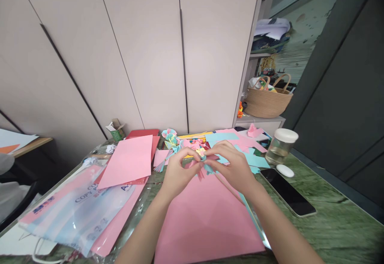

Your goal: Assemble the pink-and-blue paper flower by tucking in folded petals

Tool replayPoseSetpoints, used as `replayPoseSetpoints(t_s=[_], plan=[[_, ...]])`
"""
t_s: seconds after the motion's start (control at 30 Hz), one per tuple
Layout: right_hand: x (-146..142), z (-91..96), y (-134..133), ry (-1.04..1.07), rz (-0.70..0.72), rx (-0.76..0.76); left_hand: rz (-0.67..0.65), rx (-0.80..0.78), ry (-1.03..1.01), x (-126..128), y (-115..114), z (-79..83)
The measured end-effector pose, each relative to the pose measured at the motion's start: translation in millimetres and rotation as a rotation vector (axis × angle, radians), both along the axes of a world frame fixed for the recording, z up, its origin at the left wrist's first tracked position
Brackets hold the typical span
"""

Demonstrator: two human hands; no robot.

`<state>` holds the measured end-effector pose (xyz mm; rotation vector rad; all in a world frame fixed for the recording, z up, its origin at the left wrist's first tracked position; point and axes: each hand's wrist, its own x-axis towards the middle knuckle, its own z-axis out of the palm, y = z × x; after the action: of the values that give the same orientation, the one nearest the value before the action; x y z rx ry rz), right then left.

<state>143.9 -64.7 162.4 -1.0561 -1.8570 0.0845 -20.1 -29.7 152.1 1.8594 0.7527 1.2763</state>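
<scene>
Both hands meet over a large pink paper sheet (207, 228). Between the fingertips is a small paper flower (207, 169) with blue, pink and yellow pieces. My left hand (180, 172) pinches it from the left, thumb and forefinger closed. From the other side, my right hand (235, 168) grips it in the same way. The fingers cover part of the flower. A thin tan stick (231, 191) slants across the pink sheet below my right hand; whether it joins the flower I cannot tell.
Behind the hands lie paper flowers (170, 136) and light blue paper (255, 160). Pink sheets (129, 160) and a plastic copy-paper wrapper (81, 204) cover the left. A phone (288, 192), a white lid-like disc (285, 171) and a lidded jar (281, 146) stand or lie right.
</scene>
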Motion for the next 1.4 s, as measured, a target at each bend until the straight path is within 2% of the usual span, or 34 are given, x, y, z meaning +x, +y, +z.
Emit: replayPoseSetpoints(t_s=[0.2,0.33,0.6,1.0,1.27,1.4], plan=[[-1,-3.7,0,0.019,-0.017,0.077,-0.025,0.038,-0.092,2,-2,-0.3],[-4,-4.5,0,0.057,-0.025,0.042,-0.019,0.063,-0.125,3,-3,-1.1],[-8,-8.5,2,0.098,-0.069,0.040,0.047,0.037,-0.093,5,-3,-2.7],[-8,-10.8,-1,0.028,-0.175,0.078,0.119,0.038,-0.022,4,-4,-3.2],[-10,-11.9,0,-0.022,-0.245,0.142,0.047,-0.097,-0.045,6,-4,-3.1],[-10,-12.3,0,-0.061,-0.265,0.126,0.104,-0.030,-0.006,6,-3,-2.0]])
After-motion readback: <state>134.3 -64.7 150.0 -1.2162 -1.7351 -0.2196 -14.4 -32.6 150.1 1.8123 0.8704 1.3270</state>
